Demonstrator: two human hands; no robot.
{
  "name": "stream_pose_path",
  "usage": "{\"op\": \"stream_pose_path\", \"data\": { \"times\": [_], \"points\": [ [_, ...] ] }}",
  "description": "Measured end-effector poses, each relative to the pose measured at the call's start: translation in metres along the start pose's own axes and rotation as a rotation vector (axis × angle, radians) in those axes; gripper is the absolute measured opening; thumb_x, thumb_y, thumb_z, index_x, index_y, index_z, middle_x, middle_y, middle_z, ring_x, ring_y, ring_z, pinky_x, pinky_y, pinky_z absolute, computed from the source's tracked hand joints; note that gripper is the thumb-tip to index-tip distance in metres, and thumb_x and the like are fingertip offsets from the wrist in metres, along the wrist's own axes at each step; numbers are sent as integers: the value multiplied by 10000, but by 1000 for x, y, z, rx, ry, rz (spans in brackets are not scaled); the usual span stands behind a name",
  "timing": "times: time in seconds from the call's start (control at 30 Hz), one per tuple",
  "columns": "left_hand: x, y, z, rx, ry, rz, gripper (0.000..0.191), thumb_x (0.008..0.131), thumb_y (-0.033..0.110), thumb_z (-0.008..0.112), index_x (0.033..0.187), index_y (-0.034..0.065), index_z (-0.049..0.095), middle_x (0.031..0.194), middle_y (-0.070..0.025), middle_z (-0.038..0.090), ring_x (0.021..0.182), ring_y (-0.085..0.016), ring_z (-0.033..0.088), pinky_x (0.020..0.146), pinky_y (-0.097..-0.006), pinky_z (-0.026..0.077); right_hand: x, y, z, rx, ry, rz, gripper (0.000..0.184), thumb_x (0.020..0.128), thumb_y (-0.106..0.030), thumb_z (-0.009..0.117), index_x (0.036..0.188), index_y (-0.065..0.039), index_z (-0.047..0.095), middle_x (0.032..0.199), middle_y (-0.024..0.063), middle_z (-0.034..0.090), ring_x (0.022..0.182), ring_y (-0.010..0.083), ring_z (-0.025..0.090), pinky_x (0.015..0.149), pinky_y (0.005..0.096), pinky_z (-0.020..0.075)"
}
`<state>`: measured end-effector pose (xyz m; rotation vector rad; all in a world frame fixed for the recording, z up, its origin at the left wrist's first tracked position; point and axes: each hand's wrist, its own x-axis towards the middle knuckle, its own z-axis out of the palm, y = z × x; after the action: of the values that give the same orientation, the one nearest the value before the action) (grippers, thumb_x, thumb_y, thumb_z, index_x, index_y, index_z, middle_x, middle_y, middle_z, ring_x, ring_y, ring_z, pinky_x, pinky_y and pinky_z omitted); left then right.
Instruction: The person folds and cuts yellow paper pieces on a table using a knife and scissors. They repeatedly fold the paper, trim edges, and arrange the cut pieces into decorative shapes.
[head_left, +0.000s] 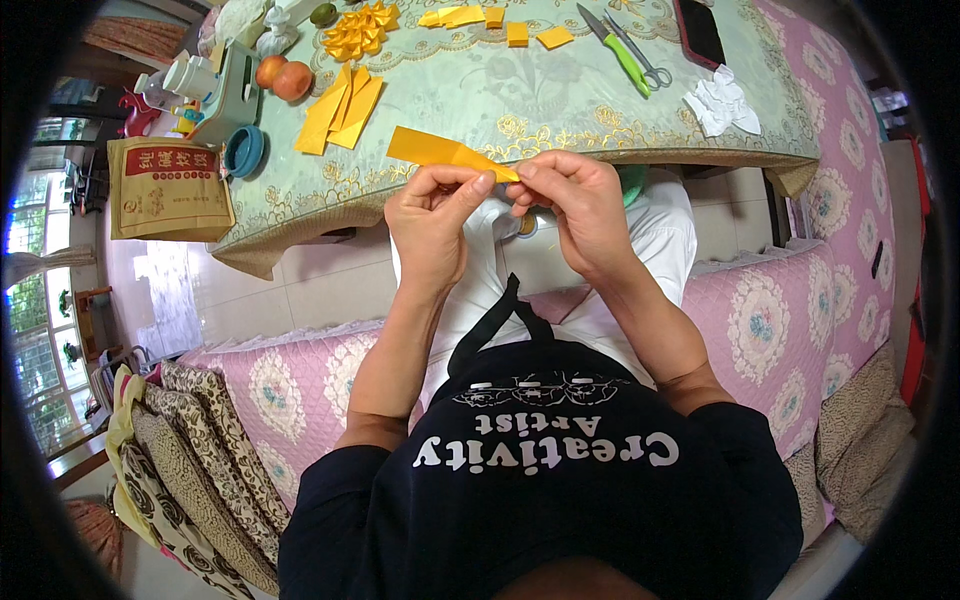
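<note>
Between my two hands is a folded strip of yellow-orange paper (431, 146), held over the table's near edge. My left hand (435, 217) pinches it near the middle with thumb and forefinger. At its narrow, pointed right end, the fingertips of my right hand (574, 202) grip the paper. The wide left end sticks out flat beyond my left hand. On the table ahead lie several folded yellow paper strips (341, 109). Farther back sits a cluster of pointed folded yellow paper pieces (360, 31), with small yellow paper squares (517, 34) to its right.
A green-handled knife (626, 64) and scissors (656, 75) lie at the back right, near a phone (699, 34) and crumpled white paper (721, 103). Round reddish fruit (292, 80), a blue ring-shaped object (244, 151) and a brown paper bag (172, 195) are on the left.
</note>
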<state>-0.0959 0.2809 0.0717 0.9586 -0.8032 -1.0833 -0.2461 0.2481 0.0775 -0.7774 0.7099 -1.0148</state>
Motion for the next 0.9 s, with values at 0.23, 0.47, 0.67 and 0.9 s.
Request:
{"op": "stream_pose_path", "data": {
  "times": [0.23, 0.47, 0.67, 0.9],
  "points": [
    [1, 1, 0, -102, -7, -43, 77, 801, -67, 683, 860, -55, 635, 843, -103, 666, 753, -108, 616, 702, -212, 490, -4, 0, -3, -57, -32, -35, 150, 878, -36, 604, 985, 62, 644, 849, 123, 672, 735, 142, 631, 701, 261, 518],
    [0, 2, 3, -26, -9, -5, 70, 805, -58, 686, 846, -44, 631, 836, -92, 666, 741, -96, 612, 691, -211, 490, -6, 2, 0, -131, -21, -80, 132, 844, -55, 667, 951, 23, 677, 820, 25, 648, 720, 67, 567, 661, 201, 451],
    [0, 3, 5, 2, 12, -4, 75, 801, -55, 693, 833, -36, 627, 823, -79, 664, 726, -86, 609, 670, -201, 483, -5, 4, -1, -169, 0, -76, 127, 850, -59, 664, 945, 24, 677, 818, 26, 649, 712, 68, 565, 659, 206, 457],
    [0, 3, 6, 18, 31, -31, 80, 802, -53, 694, 826, -34, 620, 813, -73, 660, 711, -76, 601, 653, -189, 472, -4, 5, -1, -152, -6, -80, 115, 852, -44, 651, 934, 34, 670, 816, 48, 653, 706, 88, 582, 655, 214, 469]
  ]
}}
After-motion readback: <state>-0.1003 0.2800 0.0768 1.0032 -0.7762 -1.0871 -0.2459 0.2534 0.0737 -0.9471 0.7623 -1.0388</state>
